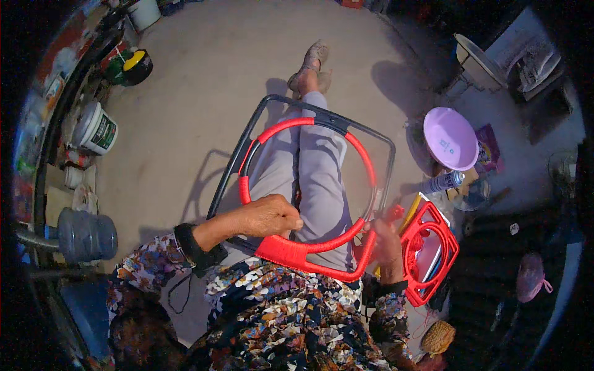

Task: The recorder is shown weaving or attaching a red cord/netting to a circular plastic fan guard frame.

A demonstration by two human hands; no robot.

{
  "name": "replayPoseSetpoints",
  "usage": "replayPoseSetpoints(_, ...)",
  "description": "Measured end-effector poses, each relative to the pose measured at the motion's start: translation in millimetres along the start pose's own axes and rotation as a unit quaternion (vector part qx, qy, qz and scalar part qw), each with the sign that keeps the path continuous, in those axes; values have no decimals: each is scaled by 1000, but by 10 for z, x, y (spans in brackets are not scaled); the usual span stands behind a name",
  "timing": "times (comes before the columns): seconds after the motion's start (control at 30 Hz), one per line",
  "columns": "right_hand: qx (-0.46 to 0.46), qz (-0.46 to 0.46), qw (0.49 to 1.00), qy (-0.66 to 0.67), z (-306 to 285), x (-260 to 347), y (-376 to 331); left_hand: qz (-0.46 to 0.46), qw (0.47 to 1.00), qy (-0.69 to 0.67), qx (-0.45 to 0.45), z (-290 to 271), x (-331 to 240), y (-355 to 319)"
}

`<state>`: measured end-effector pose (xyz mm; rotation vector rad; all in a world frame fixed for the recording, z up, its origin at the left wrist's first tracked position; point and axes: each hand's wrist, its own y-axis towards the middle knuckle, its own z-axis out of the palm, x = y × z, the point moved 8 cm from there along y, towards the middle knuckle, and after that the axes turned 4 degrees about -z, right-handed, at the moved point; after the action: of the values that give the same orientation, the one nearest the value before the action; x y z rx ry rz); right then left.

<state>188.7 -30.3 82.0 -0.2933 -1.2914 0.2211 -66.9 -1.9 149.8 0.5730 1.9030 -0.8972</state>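
A black metal frame [218, 193] with a round ring inside it lies across my lap. Red cord [281, 252] is wound over much of the ring and the frame's near side; black metal shows elsewhere. My left hand [266, 216] reaches over the frame's left side into the ring, its fingers closed. What they hold, if anything, is hidden. My right hand [385, 244] is smeared by motion beside the frame's near right corner, with a red blur just above it. A second frame, all red [450, 252], with its own ring, rests to the right, close to that hand.
On the right are a lilac basin [450, 139], a spray can [444, 181] and a woven brown piece [438, 337]. Along the left stand a large water bottle [86, 235], a white bucket [96, 128] and a black-and-yellow pot [136, 67]. My outstretched legs [322, 167] lie under the frame.
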Motion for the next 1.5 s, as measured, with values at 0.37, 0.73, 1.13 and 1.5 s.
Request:
replayPoseSetpoints(0.37,34,0,998,59,143,79,83,-39,998,-48,-9,-75,96,9)
replayPoseSetpoints(0.73,1,7,1000,30,195,88,103,10,1000,-20,-18,46,230,54)
replayPoseSetpoints(1.13,10,32,999,10,189,-16,131,-83,988,-66,110,375,359,90)
replayPoseSetpoints(1.5,51,71,996,3,210,-30,-24,-105,964,-187,158,522,422,-83)
